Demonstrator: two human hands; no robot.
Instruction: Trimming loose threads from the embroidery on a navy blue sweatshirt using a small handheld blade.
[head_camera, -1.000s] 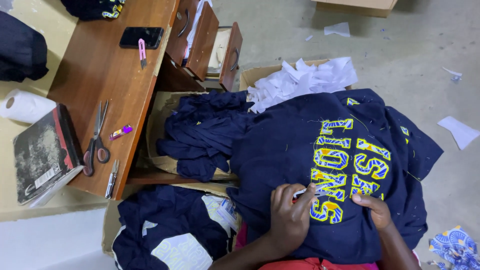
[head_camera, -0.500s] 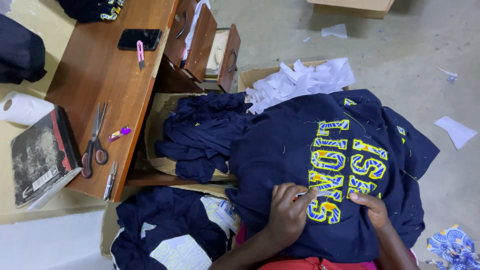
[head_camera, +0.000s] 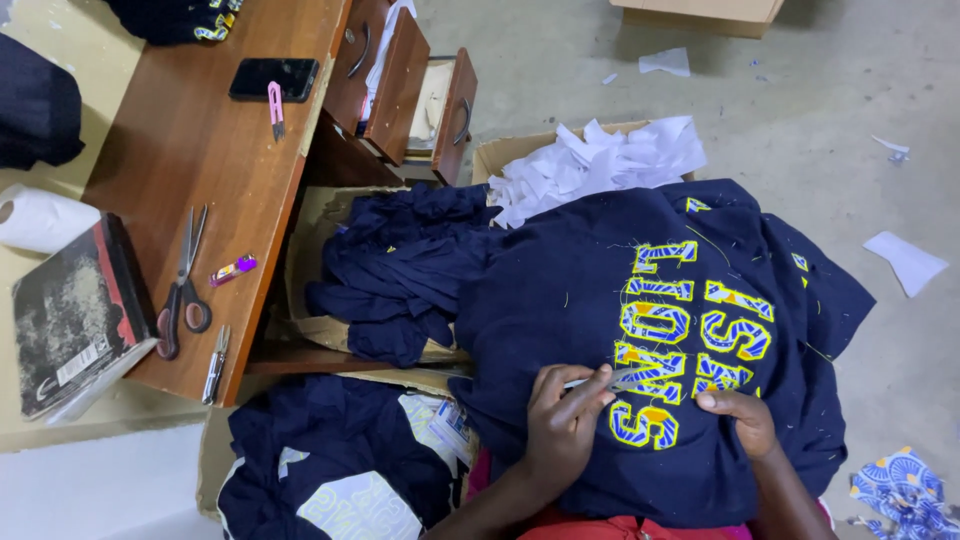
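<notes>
A navy garment with large yellow and blue stitched letters lies spread over the person's lap, its cloth dotted with loose thread ends. The left hand is curled around a small slim metal tool, grasping it with the tip laid on the lettering. The right hand lies mostly flat on the garment just beside the letters, fingers pressing the cloth and grasping nothing. Just beyond the garment, a heap of navy garments fills a cardboard box, with white paper scraps piled behind. To the left stands a wooden desk carrying scissors, a black phone and a dark book.
</notes>
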